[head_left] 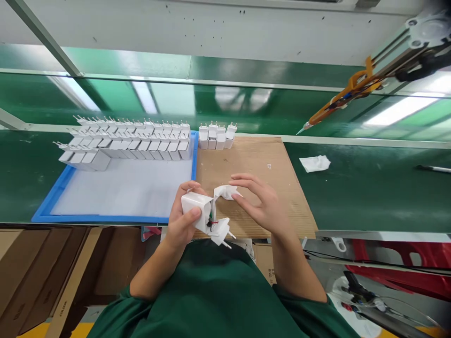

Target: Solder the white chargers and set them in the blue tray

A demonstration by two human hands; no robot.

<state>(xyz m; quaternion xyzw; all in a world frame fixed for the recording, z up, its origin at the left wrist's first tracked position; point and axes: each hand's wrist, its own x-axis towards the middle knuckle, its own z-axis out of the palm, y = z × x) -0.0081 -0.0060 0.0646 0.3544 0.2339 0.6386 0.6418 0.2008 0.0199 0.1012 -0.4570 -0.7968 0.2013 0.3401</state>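
Our left hand is closed around a white charger housing, thumb across its near face, holding it just above the near edge of the cardboard sheet. The housing is open on its right side: the plug cap, its two pins pointing right and toward us, hangs just beside it on short red and dark wires. Our right hand is open, fingers spread and curved, the fingertips touching a small crumpled white scrap on the cardboard, just right of the housing. It grips nothing that we can see.

We judge this to be an assembly step caught midway, with cap and housing not yet joined. Bringing them together would call for tucking the wires inside so they are not pinched, and for squaring the cap to the opening.

To the left lies a blue tray with rows of finished chargers along its far side. Four more chargers stand at the far edge of the cardboard. Another white scrap lies on the green belt to the right.
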